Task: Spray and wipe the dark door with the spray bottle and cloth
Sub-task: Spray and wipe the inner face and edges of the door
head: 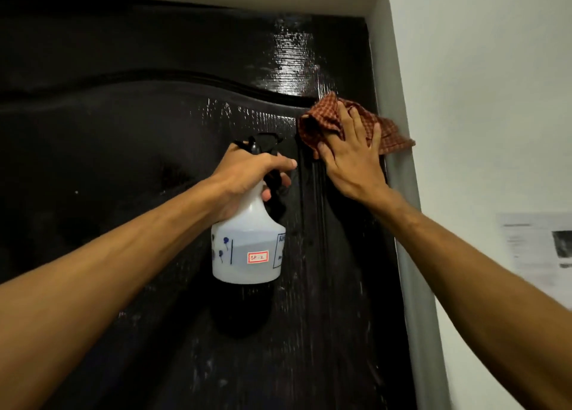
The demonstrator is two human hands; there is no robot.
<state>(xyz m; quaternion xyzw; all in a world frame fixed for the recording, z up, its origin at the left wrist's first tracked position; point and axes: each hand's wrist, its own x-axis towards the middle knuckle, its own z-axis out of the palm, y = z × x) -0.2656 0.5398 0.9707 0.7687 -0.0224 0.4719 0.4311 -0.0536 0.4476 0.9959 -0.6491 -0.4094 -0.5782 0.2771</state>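
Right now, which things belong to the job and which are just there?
Job: dark door; spray bottle, held by left hand; checked cloth, pressed on the door by right hand.
Not job: printed sheet on the wall; grey door frame.

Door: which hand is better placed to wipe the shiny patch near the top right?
Right, probably. The right hand presses the cloth against the door, just below the shiny patch. The left hand grips the spray bottle, lower and further from it.
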